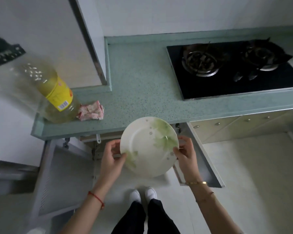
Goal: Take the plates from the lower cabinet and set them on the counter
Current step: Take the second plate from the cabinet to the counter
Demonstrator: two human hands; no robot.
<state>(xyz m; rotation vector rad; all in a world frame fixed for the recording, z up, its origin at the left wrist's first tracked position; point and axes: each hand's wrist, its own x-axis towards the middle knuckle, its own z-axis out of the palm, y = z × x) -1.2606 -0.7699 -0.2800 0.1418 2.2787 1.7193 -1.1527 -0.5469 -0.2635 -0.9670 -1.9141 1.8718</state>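
Plate (149,146) held by both hands' fingers — left hand (112,157), right hand (186,154) — below the counter (142,92) edge.

Head camera looks steeply down, close over the counter (142,85).

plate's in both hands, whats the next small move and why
Probably lift the plate forward and set it on the bare counter between the cloth and stove. Both hands, left and right, grip its rim below the counter edge.
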